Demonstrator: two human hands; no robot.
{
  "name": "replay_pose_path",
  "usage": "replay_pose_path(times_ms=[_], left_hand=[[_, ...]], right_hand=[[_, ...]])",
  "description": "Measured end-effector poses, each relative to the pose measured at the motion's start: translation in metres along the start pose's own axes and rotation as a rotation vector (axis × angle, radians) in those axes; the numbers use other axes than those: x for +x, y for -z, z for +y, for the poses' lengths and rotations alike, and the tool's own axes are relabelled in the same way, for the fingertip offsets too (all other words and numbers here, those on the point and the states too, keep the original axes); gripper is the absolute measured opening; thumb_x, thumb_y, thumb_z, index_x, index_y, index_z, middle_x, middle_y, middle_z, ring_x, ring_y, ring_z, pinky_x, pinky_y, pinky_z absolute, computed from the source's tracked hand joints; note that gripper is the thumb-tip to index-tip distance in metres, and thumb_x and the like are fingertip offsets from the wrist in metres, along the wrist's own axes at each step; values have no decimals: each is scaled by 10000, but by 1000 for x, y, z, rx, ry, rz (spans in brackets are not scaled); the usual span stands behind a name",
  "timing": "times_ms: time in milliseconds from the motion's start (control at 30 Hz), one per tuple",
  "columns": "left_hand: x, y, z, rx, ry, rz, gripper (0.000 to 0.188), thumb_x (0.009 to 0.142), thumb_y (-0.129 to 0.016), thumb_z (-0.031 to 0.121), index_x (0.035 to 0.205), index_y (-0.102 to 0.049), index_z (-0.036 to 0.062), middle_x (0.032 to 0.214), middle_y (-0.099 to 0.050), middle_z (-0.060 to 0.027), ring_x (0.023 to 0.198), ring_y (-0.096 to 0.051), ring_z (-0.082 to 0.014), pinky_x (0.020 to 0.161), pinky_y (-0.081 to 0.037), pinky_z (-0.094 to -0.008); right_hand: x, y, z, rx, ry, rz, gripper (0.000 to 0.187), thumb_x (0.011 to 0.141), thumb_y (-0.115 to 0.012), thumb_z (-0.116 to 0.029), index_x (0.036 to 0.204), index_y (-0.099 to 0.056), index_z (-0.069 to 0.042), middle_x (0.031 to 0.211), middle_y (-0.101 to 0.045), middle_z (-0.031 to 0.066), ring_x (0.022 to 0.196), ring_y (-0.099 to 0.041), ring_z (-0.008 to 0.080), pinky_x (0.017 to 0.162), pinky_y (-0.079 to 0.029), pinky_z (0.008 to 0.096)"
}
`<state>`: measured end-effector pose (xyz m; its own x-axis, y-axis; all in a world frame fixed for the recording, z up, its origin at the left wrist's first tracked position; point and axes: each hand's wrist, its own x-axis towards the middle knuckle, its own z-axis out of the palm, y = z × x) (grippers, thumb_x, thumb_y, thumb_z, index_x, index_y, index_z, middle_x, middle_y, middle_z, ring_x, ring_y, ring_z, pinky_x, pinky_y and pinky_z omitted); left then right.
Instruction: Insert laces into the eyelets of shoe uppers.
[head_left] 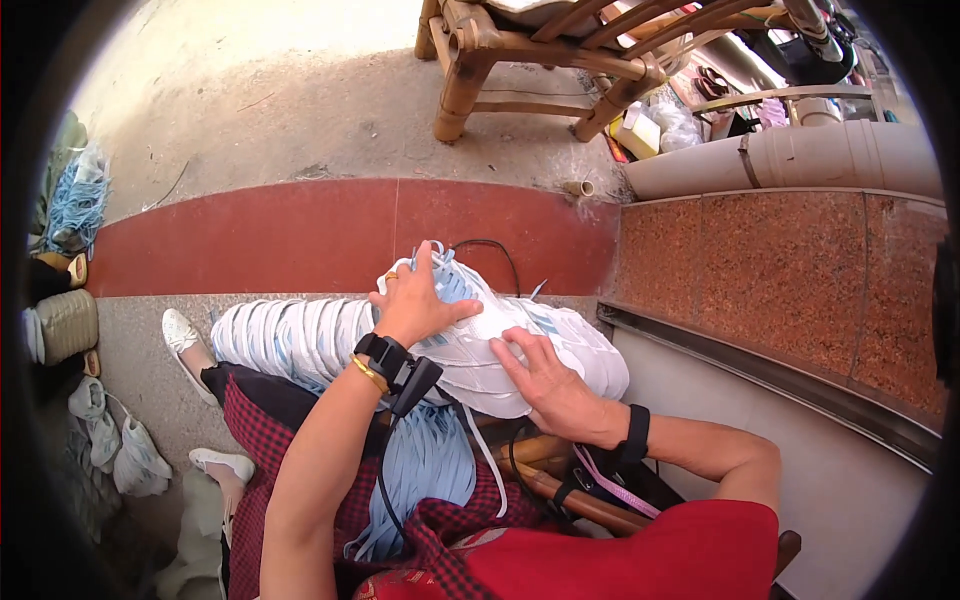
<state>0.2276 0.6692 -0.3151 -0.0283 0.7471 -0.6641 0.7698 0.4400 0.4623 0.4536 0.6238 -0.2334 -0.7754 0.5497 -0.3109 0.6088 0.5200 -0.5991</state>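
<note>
A long row of nested white shoe uppers (290,335) with pale blue stripes lies across my lap. On top of its right part is one white upper (485,325) with light blue laces (455,285) threaded in it. My left hand (420,305) rests over the laced part, thumb stretched to the right and forefinger pointing away from me. My right hand (550,385) lies with fingers apart against the upper's near right side; part of its thumb is hidden. A thick bunch of loose light blue laces (425,455) hangs over my checked apron below the uppers.
A bamboo chair (470,60) stands at the far side. At right are a granite-faced ledge (760,270) and a pale pipe (790,160). More blue laces (75,205) and plastic bags (140,460) lie at left. A black cable (495,245) loops behind the uppers.
</note>
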Motion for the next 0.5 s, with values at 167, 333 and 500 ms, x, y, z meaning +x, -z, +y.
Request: replay_pose_path(times_ms=[167, 333, 500], left_hand=[[-20, -11, -2, -2, 23, 41, 1259, 569, -845, 562, 1509, -132, 124, 1364, -434, -276, 1289, -407, -442, 972, -235, -720], [-23, -20, -4, -55, -15, 46, 1270, 576, -849, 545, 1508, -111, 97, 1377, -419, -273, 1289, -408, -435, 974, -233, -720], [-27, -19, -20, -62, 56, 24, 1250, 563, -844, 573, 1485, -176, 57, 1376, -418, -268, 1294, -401, -432, 992, -302, -650]], right_hand=[[24, 49, 86, 653, -373, -71, 560, 807, -671, -212, 1286, -503, 24, 1162, -577, 193, 1134, -532, 359, 868, -506, 394], [-2, -34, 238, 194, -916, -377, 765, 858, -474, -606, 1261, -539, 42, 1187, -621, 220, 1068, -609, 355, 902, -472, 440], [-8, -59, 223, 688, -1290, -237, 973, 805, -384, -776, 1081, -622, 126, 1142, -629, 262, 1007, -617, 389, 880, -468, 411]])
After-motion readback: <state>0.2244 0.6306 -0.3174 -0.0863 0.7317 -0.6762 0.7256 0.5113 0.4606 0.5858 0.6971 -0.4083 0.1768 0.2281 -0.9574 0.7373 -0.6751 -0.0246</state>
